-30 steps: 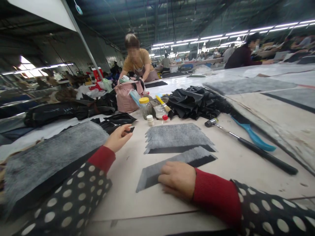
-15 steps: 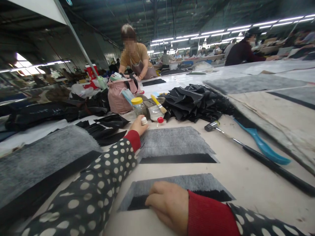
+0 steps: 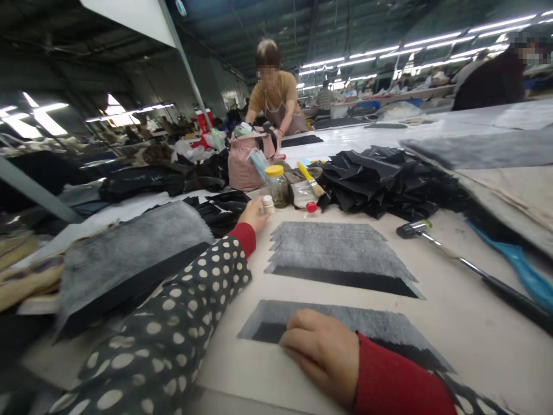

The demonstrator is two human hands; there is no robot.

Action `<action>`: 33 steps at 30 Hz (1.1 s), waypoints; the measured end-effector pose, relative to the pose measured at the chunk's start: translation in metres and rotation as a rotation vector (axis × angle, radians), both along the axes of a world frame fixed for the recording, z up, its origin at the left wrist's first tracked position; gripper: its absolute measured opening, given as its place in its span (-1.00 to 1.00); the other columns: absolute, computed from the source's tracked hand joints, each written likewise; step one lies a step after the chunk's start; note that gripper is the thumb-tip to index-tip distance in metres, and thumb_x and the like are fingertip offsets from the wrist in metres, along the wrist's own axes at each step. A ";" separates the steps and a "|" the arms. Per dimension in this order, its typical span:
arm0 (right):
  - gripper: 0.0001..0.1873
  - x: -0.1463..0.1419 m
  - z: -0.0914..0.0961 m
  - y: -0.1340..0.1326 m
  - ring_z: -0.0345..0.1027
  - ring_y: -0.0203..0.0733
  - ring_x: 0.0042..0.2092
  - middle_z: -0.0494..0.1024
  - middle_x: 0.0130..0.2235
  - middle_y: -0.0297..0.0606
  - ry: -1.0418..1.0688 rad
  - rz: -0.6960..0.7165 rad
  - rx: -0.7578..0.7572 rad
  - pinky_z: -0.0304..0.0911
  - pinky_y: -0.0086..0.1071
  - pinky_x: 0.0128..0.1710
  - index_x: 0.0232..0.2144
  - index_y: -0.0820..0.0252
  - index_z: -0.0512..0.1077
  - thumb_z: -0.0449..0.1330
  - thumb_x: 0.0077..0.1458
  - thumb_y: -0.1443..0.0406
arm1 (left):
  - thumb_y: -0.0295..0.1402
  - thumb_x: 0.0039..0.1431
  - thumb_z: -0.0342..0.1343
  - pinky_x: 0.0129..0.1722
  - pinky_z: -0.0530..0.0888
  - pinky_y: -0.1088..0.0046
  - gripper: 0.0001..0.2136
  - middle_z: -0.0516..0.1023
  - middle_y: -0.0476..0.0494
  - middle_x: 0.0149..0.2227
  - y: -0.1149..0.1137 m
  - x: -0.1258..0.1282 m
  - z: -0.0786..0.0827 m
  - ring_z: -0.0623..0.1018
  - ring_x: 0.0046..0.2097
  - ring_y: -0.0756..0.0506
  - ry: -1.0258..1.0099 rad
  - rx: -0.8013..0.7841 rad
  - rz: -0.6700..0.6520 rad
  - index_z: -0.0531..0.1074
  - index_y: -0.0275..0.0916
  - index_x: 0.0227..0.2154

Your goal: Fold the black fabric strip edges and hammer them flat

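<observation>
My left hand (image 3: 254,217) reaches out over the table, its fingers closed against the left side of a small white-capped bottle (image 3: 268,204). Just behind that bottle stands a glass jar with a yellow lid (image 3: 277,187). My right hand (image 3: 322,351) is closer to me, with curled fingers over a grey and black sheet piece (image 3: 371,323); what they hold, if anything, is hidden. Beyond it lies an overlapped set of similar grey pieces (image 3: 332,248) with a black front strip. More layered grey pieces (image 3: 133,248) lie at my left.
A yellow-handled brush (image 3: 311,178) rests near a red cap (image 3: 311,207). Black cut pieces (image 3: 380,178) are heaped behind. At right lie a black-handled hammer (image 3: 458,259) and a blue tool (image 3: 518,265). A pink bag (image 3: 246,161) stands before a co-worker (image 3: 276,95).
My left hand has moved the small bottle leftward relative to the yellow-lidded jar. My right hand stays over the near piece. The view has turned left.
</observation>
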State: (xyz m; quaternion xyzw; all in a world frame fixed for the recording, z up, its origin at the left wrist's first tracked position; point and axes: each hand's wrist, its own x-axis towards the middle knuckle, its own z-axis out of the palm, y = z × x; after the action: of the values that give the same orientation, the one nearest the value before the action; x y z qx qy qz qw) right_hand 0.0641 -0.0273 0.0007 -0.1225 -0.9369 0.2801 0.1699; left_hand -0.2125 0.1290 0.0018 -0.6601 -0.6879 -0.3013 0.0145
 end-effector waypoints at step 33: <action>-0.88 -0.007 0.081 -0.058 0.20 -0.26 -0.44 0.41 -0.45 -0.34 -0.240 0.141 0.461 0.07 -0.36 -0.50 -0.52 0.18 0.34 0.07 0.01 0.40 | -0.36 0.20 -0.13 -0.21 0.36 0.39 -0.79 0.44 -0.14 -0.34 -0.202 -0.035 -0.012 0.40 -0.27 -0.08 0.464 -0.024 -0.029 0.41 -0.28 -0.33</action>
State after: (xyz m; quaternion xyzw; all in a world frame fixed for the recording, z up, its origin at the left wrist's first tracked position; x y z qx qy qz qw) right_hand 0.0569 -0.0851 0.0819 -0.0476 -0.9955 0.0539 0.0611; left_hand -0.2479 -0.0726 -0.0099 -0.7217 -0.6601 -0.1335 0.1601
